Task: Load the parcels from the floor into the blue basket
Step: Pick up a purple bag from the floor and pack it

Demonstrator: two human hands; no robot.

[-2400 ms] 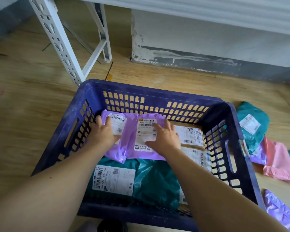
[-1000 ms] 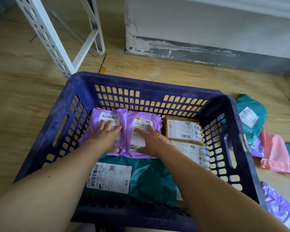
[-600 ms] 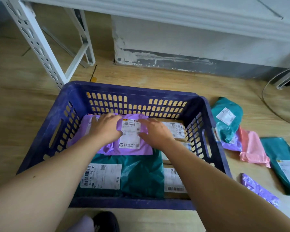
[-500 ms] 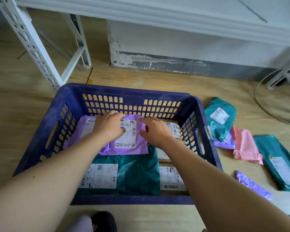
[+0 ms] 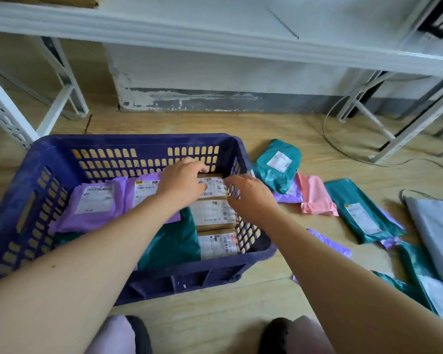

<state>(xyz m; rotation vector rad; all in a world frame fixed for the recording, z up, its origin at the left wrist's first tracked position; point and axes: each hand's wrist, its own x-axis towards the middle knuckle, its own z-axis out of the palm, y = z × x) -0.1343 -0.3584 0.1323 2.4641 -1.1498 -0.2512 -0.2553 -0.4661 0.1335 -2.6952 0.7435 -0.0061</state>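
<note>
Shelf upright (image 5: 0,116): standing on the wooden floor, left of the basket.
Blue basket (image 5: 23,200): sitting on the floor in front of the person. I am counting it as partly filled.
Left purple mailer (image 5: 95,203): lying label up by the basket's far wall.
Second purple mailer (image 5: 145,187): lying just beside the first, partly under the left forearm. Both hands were pressing on this pair a moment ago and are now moving off them, so I am logging both as loaded.
Left hand (image 5: 182,182): now reaching further right, over the far box. Its fingers are curling at the box's far edge and the thumb is on the label. I am unable to tell whether it is gripping or only touching.
Teal mailer in basket (image 5: 172,241): lying on the near side, its far edge tucked under the purple pair.
Cardboard boxes (image 5: 211,213): three lining the basket's right wall, labels up.
Right hand (image 5: 251,198): fingers spreading straight and holding nothing, now crossing the basket's right wall.
Small teal mailer (image 5: 279,164): lying on the floor just right of the basket.
Pink mailer (image 5: 316,198): lying beside it.
Long teal mailer (image 5: 361,213): lying further right.
Grey mailer (image 5: 435,231): lying at the far right.
Reading: I am judging the placing step finished and the right hand to be heading for the floor parcels, with several still waiting.
</note>
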